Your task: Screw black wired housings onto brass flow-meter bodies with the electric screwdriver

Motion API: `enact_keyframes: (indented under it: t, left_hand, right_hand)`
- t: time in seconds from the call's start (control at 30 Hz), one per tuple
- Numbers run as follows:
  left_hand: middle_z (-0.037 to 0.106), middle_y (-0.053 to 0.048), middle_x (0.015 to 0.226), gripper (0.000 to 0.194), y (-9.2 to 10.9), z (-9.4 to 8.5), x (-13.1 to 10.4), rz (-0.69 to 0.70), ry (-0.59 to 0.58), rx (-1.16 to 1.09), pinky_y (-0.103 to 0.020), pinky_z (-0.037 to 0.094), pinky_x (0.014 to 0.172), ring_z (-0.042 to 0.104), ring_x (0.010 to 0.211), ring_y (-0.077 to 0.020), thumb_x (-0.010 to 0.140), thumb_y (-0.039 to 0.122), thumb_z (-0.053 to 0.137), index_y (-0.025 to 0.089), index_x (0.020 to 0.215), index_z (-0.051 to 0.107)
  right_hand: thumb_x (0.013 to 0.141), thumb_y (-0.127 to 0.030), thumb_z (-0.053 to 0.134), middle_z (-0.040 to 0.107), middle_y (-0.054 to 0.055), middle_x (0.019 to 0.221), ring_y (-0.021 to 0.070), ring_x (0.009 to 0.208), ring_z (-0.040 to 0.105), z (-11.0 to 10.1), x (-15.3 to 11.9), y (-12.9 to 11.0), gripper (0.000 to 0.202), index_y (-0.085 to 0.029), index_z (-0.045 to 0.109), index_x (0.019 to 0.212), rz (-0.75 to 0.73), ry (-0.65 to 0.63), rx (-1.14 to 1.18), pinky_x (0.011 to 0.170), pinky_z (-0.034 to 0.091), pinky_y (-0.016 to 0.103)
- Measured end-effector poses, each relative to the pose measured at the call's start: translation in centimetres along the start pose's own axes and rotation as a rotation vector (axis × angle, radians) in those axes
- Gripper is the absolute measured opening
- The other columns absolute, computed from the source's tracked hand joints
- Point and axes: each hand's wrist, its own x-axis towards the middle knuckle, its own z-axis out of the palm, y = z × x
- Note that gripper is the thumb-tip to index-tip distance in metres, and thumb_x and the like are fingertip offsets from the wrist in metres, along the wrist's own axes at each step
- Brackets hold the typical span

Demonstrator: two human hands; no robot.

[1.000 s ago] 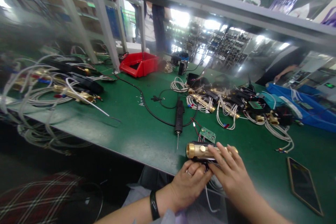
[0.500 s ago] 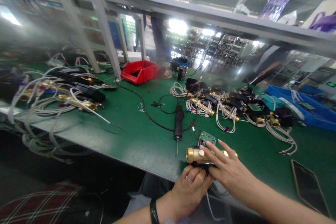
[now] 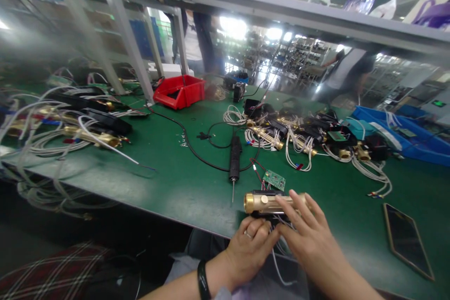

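A brass pipe fitting (image 3: 269,202) with a threaded left end lies across a black housing (image 3: 258,216) at the table's front edge. My right hand (image 3: 309,229) lies over its right part, fingers spread across the brass and thumb low on the near side. Against the housing's near side, my left hand (image 3: 251,248) is closed, its fingertips pinching white cable (image 3: 279,267) that hangs toward my lap. What exactly lies between those fingertips is partly hidden. Just behind the fitting is a green circuit board (image 3: 274,179) with red and black wires.
A black electric screwdriver (image 3: 234,161) lies left of the board. Brass-and-cable assemblies are heaped at the left (image 3: 87,133) and right (image 3: 298,138). A red bin (image 3: 181,93), a blue tray (image 3: 418,143) and a phone (image 3: 408,240) are on the table. People stand beyond.
The view has shifted slightly. My right hand's fingers have drawn back toward the right, baring more of the brass fitting. My left hand stays at the near side of the housing.
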Motion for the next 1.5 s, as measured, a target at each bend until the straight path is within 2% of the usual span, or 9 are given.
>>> enact_keyframes:
  t: [0.13, 0.3, 0.5, 0.67, 0.8, 0.9, 1.03, 1.2, 1.5]
  left_hand:
    - [0.054, -0.005, 0.11, 0.036, 0.1, 0.0, 0.2, -0.006, 0.006, -0.007, -0.036, 0.034, 0.098, 0.046, 0.103, -0.0181, 0.093, 0.019, 0.045, 0.021, 0.127, 0.054]
    - [0.054, -0.005, 0.11, 0.036, 0.2, 0.0, 0.3, -0.009, 0.003, -0.003, -0.035, 0.034, 0.097, 0.046, 0.102, -0.0186, 0.093, 0.017, 0.043, 0.02, 0.127, 0.053]
    - [0.053, -0.004, 0.112, 0.036, 0.2, -0.2, 0.3, -0.01, -0.017, 0.004, -0.035, 0.034, 0.099, 0.045, 0.104, -0.018, 0.093, 0.017, 0.045, 0.022, 0.128, 0.053]
    - [0.053, -0.004, 0.113, 0.036, 0.1, -0.1, 0.1, -0.012, -0.028, 0.022, -0.034, 0.035, 0.099, 0.046, 0.104, -0.0167, 0.093, 0.019, 0.045, 0.024, 0.128, 0.052]
    - [0.053, -0.005, 0.114, 0.036, 0.1, -0.1, 0.1, -0.004, -0.03, 0.028, -0.034, 0.036, 0.099, 0.046, 0.105, -0.017, 0.093, 0.02, 0.046, 0.024, 0.128, 0.052]
    - [0.054, -0.005, 0.113, 0.036, 0.0, -0.3, 0.2, 0.004, -0.028, 0.034, -0.033, 0.036, 0.098, 0.047, 0.105, -0.0166, 0.093, 0.021, 0.045, 0.023, 0.128, 0.052]
    - [0.056, -0.005, 0.112, 0.035, -0.1, -0.5, 0.2, 0.012, -0.012, 0.009, -0.033, 0.037, 0.098, 0.048, 0.105, -0.0168, 0.094, 0.02, 0.043, 0.022, 0.128, 0.052]
    - [0.058, -0.005, 0.113, 0.032, -0.2, -0.3, 0.0, 0.01, 0.007, -0.017, -0.033, 0.039, 0.098, 0.048, 0.108, -0.0173, 0.093, 0.018, 0.044, 0.02, 0.123, 0.056]
    - [0.058, -0.006, 0.112, 0.032, -0.3, -0.5, 0.1, 0.037, 0.004, 0.011, -0.033, 0.038, 0.097, 0.049, 0.105, -0.017, 0.094, 0.016, 0.041, 0.018, 0.121, 0.057]
  right_hand:
    - [0.096, -0.02, 0.034, 0.032, 0.008, 0.149, 0.0349, 0.137, 0.024, 1.1, -0.8, -0.2, 0.032, -0.014, 0.064, 0.107, -0.045, -0.047, -0.166, 0.112, 0.016, 0.062]
    - [0.092, -0.014, 0.035, 0.024, 0.015, 0.151, 0.036, 0.138, 0.021, 1.0, -0.3, -0.7, 0.034, -0.007, 0.06, 0.115, -0.086, -0.116, -0.269, 0.112, 0.012, 0.064]
    - [0.084, -0.012, 0.05, 0.023, 0.017, 0.151, 0.0368, 0.139, 0.018, 0.4, 1.2, -0.7, 0.022, -0.008, 0.066, 0.098, -0.109, -0.182, -0.274, 0.113, 0.006, 0.061]
    - [0.083, -0.014, 0.055, 0.027, 0.008, 0.151, 0.0363, 0.138, 0.02, 0.7, 1.1, -0.7, 0.02, -0.013, 0.066, 0.1, -0.018, -0.167, -0.233, 0.113, 0.011, 0.059]
    - [0.089, -0.017, 0.046, 0.03, 0.0, 0.15, 0.0336, 0.139, 0.02, 1.6, 0.5, -0.8, 0.02, -0.016, 0.066, 0.094, 0.087, -0.098, -0.17, 0.114, 0.012, 0.058]
    - [0.092, -0.02, 0.042, 0.032, -0.004, 0.149, 0.0329, 0.139, 0.019, 2.0, 0.1, -0.8, 0.025, -0.017, 0.064, 0.08, 0.16, -0.035, -0.069, 0.114, 0.015, 0.056]
    - [0.091, -0.02, 0.044, 0.037, -0.006, 0.146, 0.0343, 0.14, 0.017, 1.9, 0.1, -0.9, 0.028, -0.019, 0.063, 0.071, 0.226, 0.039, 0.059, 0.112, 0.02, 0.058]
    - [0.088, -0.015, 0.048, 0.041, -0.007, 0.144, 0.0345, 0.139, 0.017, 2.0, 0.5, -1.5, 0.029, -0.019, 0.061, 0.062, 0.295, 0.085, 0.122, 0.112, 0.019, 0.059]
    - [0.089, -0.019, 0.052, 0.034, -0.002, 0.148, 0.0373, 0.139, 0.018, 1.9, -0.1, -1.1, 0.021, -0.017, 0.06, 0.07, 0.21, 0.036, 0.05, 0.113, 0.019, 0.059]
